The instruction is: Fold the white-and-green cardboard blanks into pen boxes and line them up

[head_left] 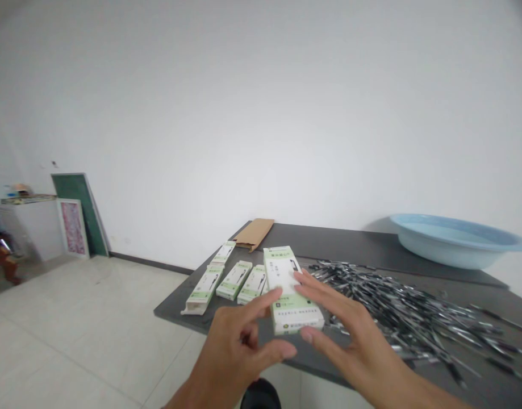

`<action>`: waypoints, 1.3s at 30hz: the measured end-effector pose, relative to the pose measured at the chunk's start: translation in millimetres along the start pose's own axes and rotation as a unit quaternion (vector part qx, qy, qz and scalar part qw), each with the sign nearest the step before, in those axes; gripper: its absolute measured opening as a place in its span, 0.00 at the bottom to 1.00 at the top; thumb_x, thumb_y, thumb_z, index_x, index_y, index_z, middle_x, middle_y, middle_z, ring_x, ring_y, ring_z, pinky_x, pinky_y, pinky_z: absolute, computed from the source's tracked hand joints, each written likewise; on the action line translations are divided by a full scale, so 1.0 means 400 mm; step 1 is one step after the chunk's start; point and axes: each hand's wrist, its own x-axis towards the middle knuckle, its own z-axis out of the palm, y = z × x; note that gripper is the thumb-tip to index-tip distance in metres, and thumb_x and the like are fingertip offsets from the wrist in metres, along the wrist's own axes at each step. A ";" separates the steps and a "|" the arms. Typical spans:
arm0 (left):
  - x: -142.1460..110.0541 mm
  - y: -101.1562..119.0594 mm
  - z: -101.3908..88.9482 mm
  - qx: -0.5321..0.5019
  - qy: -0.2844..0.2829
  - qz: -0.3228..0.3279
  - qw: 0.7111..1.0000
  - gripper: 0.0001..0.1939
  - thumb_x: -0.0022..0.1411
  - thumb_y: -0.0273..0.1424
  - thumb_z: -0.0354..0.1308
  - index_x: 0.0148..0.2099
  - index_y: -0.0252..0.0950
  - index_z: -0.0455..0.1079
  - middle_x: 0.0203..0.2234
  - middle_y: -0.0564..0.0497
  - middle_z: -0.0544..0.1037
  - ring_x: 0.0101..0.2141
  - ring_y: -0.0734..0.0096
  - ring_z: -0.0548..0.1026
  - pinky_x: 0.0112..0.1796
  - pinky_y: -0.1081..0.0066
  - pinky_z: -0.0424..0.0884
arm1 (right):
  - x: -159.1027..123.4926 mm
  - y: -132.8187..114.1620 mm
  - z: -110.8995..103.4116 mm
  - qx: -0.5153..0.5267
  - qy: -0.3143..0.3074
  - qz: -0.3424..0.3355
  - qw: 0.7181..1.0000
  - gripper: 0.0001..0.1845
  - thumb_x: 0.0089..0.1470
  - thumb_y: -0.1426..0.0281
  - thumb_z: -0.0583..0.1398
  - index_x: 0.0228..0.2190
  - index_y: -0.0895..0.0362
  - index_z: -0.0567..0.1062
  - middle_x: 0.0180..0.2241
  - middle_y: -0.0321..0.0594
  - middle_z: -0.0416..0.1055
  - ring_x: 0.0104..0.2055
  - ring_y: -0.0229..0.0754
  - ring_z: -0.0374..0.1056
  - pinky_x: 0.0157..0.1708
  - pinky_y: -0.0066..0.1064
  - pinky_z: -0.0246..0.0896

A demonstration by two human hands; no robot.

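A white and green pen box (284,284) with a pen printed on its face is up close in front of me, closed at its near end. My right hand (350,324) is around its right side, fingers on the face edge and thumb at the near corner. My left hand (243,338) is at the other side, its index fingertip at the box's left edge, thumb stretched out and apart from it; its lower fingers are curled and partly hidden. To the right of the box, a large heap of black and clear pens (397,312) lies spread on the dark table (324,236).
Several similar boxes (234,279) lie at the table's left, one with an open flap (195,309). Behind them is a brown cardboard piece (256,232). A wide blue basin (452,241) stands at the back right. Framed boards (84,216) lean against the far-left wall.
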 end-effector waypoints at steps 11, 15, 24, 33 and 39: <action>-0.010 -0.015 0.028 -0.002 0.037 -0.012 0.999 0.27 0.64 0.41 0.65 0.62 0.37 0.74 0.14 0.63 0.61 0.14 0.82 0.56 0.16 0.83 0.63 | 0.002 0.004 0.026 0.052 0.019 0.022 0.998 0.27 0.63 0.69 0.65 0.62 0.44 0.73 0.65 0.40 0.69 0.68 0.52 0.63 0.64 0.51 0.64; -0.011 -0.008 0.027 -0.002 0.024 -0.029 0.999 0.27 0.64 0.42 0.64 0.62 0.36 0.75 0.14 0.64 0.59 0.14 0.82 0.57 0.17 0.82 0.64 | -0.005 0.003 0.027 0.058 0.020 0.033 0.998 0.26 0.63 0.68 0.65 0.61 0.45 0.74 0.64 0.42 0.71 0.66 0.52 0.66 0.64 0.52 0.64; 0.010 -0.035 0.006 0.059 0.027 0.015 0.998 0.27 0.62 0.36 0.67 0.62 0.37 0.75 0.12 0.64 0.60 0.15 0.81 0.59 0.17 0.82 0.59 | -0.015 0.031 0.020 0.244 0.002 0.241 0.939 0.42 0.56 0.54 0.70 0.67 0.46 0.66 0.69 0.50 0.64 0.68 0.57 0.63 0.64 0.56 0.64; -0.008 -0.077 0.006 0.090 0.011 0.075 0.993 0.27 0.62 0.30 0.68 0.63 0.41 0.74 0.15 0.64 0.62 0.17 0.81 0.61 0.20 0.84 0.61 | 0.029 0.031 0.022 0.470 -0.082 0.422 0.771 0.28 0.57 0.47 0.67 0.46 0.57 0.83 0.43 0.50 0.84 0.46 0.52 0.81 0.54 0.48 0.72; -0.019 -0.124 0.018 0.099 -0.038 0.108 0.989 0.28 0.60 0.24 0.66 0.62 0.42 0.74 0.18 0.62 0.69 0.17 0.82 0.62 0.22 0.83 0.63 | 0.019 0.046 0.038 0.483 -0.100 0.413 0.766 0.29 0.46 0.49 0.74 0.42 0.56 0.85 0.39 0.46 0.85 0.42 0.52 0.82 0.53 0.49 0.73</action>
